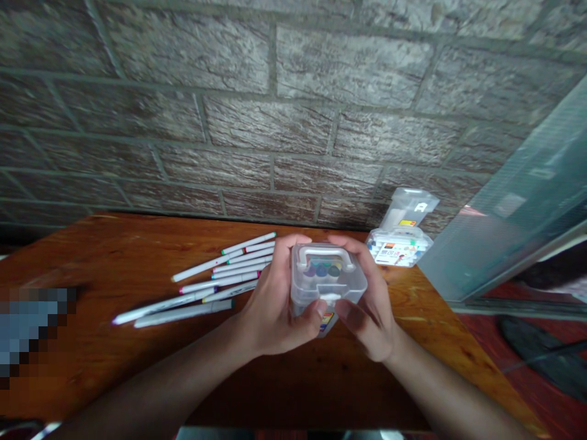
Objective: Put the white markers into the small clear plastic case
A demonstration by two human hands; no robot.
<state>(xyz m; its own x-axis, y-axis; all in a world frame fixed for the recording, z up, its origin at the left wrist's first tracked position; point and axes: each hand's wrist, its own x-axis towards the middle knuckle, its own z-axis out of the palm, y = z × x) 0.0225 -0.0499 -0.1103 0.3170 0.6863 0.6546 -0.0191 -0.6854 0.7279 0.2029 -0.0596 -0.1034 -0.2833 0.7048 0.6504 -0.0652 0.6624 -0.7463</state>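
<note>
left hand + right hand | fingers curled around clear plastic carry case | light, stiff, slippery-looking (grab the top handle)

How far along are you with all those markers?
Some looks done: coloured marker ends show inside the clear plastic case. In hand: the left hand and right hand grip that case. Left: loose markers lie on the wooden table, and another clear case of markers sits nearby.
</note>
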